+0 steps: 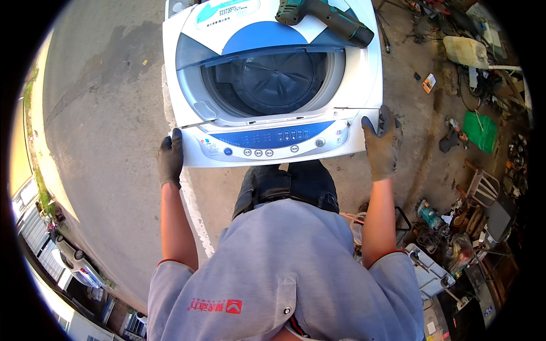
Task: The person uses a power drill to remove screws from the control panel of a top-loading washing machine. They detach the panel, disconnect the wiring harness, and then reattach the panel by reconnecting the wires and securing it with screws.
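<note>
In front of me stands a white top-loading washing machine [372, 74], its blue lid folded back and its dark drum [277, 79] showing. My left hand [171, 156], in a dark glove, grips the left end of the control panel [267, 136] along the front. At the other end my gloved right hand [384, 142] holds the right corner, its thumb on top and the fingers at the side. Thin gaps show between the panel and the machine's top at both ends. A green and black cordless drill [335, 21] lies on the back right of the machine.
To the right, the ground holds a yellowish plastic jug [465, 52], a green case [479, 132], a small chair [483, 187] and a teal power tool [427, 213] among scrap. A white line [199, 219] runs along the pavement at left. A parked car [77, 258] stands farther left.
</note>
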`<state>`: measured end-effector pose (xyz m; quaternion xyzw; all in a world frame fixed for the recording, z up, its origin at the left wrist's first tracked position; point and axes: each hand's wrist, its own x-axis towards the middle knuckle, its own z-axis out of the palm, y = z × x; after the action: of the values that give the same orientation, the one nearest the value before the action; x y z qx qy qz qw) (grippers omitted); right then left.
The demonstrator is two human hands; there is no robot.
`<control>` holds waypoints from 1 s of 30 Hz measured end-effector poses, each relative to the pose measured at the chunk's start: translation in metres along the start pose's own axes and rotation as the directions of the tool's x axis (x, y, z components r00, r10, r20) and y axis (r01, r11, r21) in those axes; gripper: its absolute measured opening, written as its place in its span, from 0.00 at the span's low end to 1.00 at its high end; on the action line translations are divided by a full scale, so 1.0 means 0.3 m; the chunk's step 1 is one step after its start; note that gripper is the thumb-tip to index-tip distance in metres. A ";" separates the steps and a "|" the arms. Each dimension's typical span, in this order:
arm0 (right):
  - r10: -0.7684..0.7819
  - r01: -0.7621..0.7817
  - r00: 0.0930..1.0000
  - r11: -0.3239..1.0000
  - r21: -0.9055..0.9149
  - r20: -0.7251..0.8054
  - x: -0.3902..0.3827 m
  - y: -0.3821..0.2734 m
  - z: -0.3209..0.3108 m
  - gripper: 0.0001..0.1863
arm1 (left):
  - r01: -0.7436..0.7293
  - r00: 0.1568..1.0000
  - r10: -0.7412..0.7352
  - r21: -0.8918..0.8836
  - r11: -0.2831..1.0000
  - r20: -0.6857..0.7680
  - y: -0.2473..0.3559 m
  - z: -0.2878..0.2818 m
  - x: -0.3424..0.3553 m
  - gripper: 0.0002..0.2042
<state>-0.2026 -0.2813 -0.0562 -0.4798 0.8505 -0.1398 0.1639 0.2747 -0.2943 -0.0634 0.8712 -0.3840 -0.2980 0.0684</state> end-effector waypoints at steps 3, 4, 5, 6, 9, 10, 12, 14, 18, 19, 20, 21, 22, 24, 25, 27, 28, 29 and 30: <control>-0.038 0.038 0.999 0.998 -0.042 0.003 -0.025 0.017 0.014 0.39 | -0.062 0.997 0.062 0.005 0.998 -0.047 -0.055 0.040 -0.018 0.34; -0.006 0.006 1.000 1.000 -0.014 0.020 -0.027 0.016 0.010 0.41 | -0.106 0.991 0.110 0.058 0.993 -0.071 -0.122 0.072 0.012 0.34; 0.031 -0.031 0.999 0.999 0.007 0.034 -0.025 0.016 0.004 0.42 | -0.102 0.991 0.104 0.031 0.994 -0.087 -0.108 0.080 0.016 0.34; 0.067 -0.068 0.997 0.997 0.028 0.048 -0.027 0.015 0.002 0.44 | -0.098 0.990 0.097 0.004 0.995 -0.103 -0.093 0.095 0.010 0.34; 0.021 -0.026 0.999 0.995 -0.094 -0.050 -0.055 0.028 0.025 0.43 | -0.016 0.982 0.004 -0.059 0.998 -0.190 -0.018 0.094 -0.049 0.34; -0.005 0.002 0.999 0.998 -0.064 -0.034 -0.060 0.037 0.043 0.45 | -0.035 0.979 0.017 -0.087 0.996 -0.201 -0.019 0.096 -0.042 0.34; -0.060 0.060 0.998 0.998 0.000 -0.002 -0.082 0.050 0.071 0.50 | -0.072 0.974 0.039 -0.141 0.987 -0.225 -0.024 0.095 -0.029 0.34; -0.066 0.066 0.998 0.998 0.014 -0.014 -0.104 0.040 0.078 0.51 | -0.126 0.976 0.106 -0.093 0.988 -0.192 -0.053 0.099 -0.001 0.31; -0.089 0.089 0.996 0.996 0.015 -0.030 -0.111 0.033 0.082 0.51 | -0.192 0.946 0.197 0.044 0.980 -0.256 -0.109 0.158 0.031 0.29; -0.085 0.085 0.996 0.996 0.012 -0.019 -0.114 0.033 0.083 0.51 | -0.199 0.929 0.225 0.118 0.973 -0.294 -0.134 0.168 0.044 0.30; -0.078 0.078 0.997 0.997 0.001 -0.015 -0.111 0.042 0.074 0.52 | -0.206 0.911 0.257 0.183 0.961 -0.323 -0.114 0.182 0.041 0.31; -0.071 0.071 0.997 0.997 -0.010 -0.011 -0.110 0.049 0.066 0.52 | -0.163 0.950 0.183 0.096 0.982 -0.253 -0.080 0.167 0.032 0.34; -0.090 0.090 0.996 0.996 0.025 -0.028 -0.110 0.052 0.072 0.53 | -0.127 0.962 0.144 0.085 0.988 -0.233 -0.082 0.151 0.034 0.36; -0.131 0.136 0.988 0.988 0.068 -0.080 -0.093 0.070 0.085 0.55 | -0.152 0.980 0.124 -0.183 0.971 -0.155 -0.077 0.147 0.034 0.39; -0.100 0.106 0.988 0.993 0.053 -0.117 -0.085 0.073 0.087 0.58 | -0.110 0.992 0.094 -0.212 0.971 -0.084 -0.055 0.148 0.021 0.42; -0.159 0.154 0.982 0.987 -0.050 -0.106 -0.071 0.066 0.124 0.60 | -0.136 0.989 0.123 -0.167 0.977 -0.086 -0.025 0.172 -0.009 0.48; -0.185 0.176 0.978 0.980 -0.097 -0.096 -0.067 0.068 0.143 0.61 | -0.167 0.978 0.151 -0.106 0.980 -0.144 -0.032 0.202 -0.011 0.50; -0.140 0.136 0.988 0.989 -0.066 -0.064 -0.066 0.070 0.159 0.64 | -0.180 0.973 0.161 -0.103 0.978 -0.165 -0.039 0.215 -0.010 0.50; -0.122 0.121 0.991 0.992 -0.019 -0.057 -0.065 0.073 0.160 0.65 | -0.191 0.968 0.170 -0.101 0.976 -0.186 -0.047 0.225 -0.007 0.50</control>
<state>-0.1903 -0.2573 -0.1055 -0.5278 0.8251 -0.1569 0.1268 0.2440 -0.2755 -0.1222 0.8499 -0.4361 -0.2346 0.1803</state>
